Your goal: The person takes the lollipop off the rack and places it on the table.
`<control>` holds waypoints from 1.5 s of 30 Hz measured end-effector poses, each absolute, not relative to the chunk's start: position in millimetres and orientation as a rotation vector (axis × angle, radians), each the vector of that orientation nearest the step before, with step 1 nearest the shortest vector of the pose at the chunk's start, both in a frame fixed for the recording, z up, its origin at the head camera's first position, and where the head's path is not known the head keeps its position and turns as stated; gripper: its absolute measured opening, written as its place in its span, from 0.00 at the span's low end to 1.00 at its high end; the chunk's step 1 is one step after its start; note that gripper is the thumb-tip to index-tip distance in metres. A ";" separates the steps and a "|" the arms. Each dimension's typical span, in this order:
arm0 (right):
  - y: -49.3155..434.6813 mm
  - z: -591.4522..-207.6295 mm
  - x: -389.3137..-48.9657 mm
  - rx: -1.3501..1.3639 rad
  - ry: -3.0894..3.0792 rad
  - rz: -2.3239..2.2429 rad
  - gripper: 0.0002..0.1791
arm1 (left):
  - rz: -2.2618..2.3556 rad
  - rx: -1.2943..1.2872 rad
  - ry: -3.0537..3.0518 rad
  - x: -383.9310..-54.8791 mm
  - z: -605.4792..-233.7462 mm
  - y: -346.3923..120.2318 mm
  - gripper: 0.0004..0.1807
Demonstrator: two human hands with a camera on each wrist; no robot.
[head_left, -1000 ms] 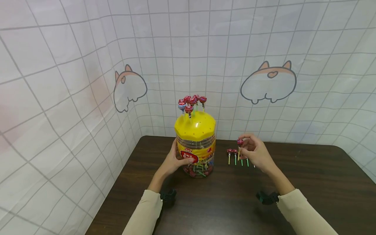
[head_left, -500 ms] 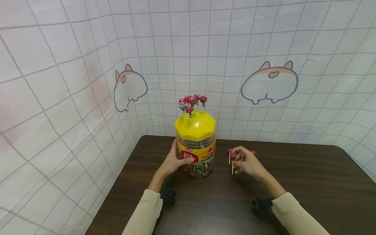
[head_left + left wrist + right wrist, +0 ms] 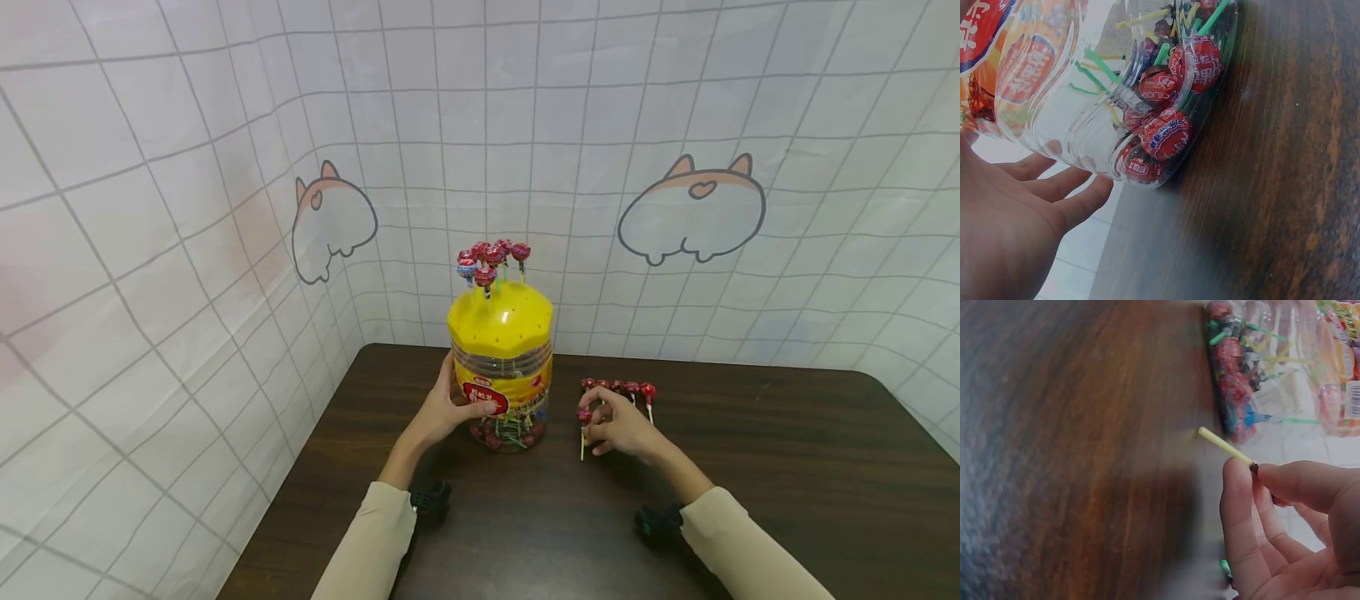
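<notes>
A clear plastic jar with a yellow lid stands on the table. Several wrapped lollipops stick up from the lid, and loose ones lie in the jar's bottom. My left hand holds the jar from its left side, thumb across the front label. Right of the jar, my right hand pinches a lollipop between thumb and fingers. Its yellow stick points down; in the right wrist view the fingers mostly hide its red head.
A row of several lollipops lies behind my right hand, which partly covers it. Dark brown wood forms the tabletop. A white gridded cloth hangs behind the table and along the left.
My right hand has brought the lollipop down and left, away from the row and nearer the jar's right side. The left hand and jar have hardly moved.
</notes>
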State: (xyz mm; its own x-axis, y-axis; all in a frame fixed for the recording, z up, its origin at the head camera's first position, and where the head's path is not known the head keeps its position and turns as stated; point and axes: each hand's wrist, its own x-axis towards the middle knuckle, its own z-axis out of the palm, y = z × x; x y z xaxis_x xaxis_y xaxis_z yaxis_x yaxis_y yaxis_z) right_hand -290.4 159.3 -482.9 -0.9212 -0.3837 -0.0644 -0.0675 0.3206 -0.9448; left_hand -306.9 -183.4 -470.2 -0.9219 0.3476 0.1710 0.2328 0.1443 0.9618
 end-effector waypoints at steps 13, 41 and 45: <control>157.8 -489.4 -296.2 -0.417 2.496 -1.414 0.18 | 1.906 0.599 2.333 -307.5 -472.9 -184.3 0.60; 151.8 -485.9 -299.0 -0.406 2.573 -1.300 0.17 | 1.908 0.598 2.303 -307.8 -472.0 -184.6 0.61; 152.1 -486.6 -300.1 -0.398 2.565 -1.299 0.17 | 1.914 0.615 2.315 -307.6 -472.6 -184.1 0.61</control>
State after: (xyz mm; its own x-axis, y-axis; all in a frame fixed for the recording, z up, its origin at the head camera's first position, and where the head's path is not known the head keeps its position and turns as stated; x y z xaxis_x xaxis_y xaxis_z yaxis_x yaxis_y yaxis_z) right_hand -300.1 152.1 -486.6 -0.9346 -0.3448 -0.0877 -0.1333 0.5680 -0.8121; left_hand -307.6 -184.1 -472.6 -0.9167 0.3496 0.1933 0.2557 0.1415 0.9564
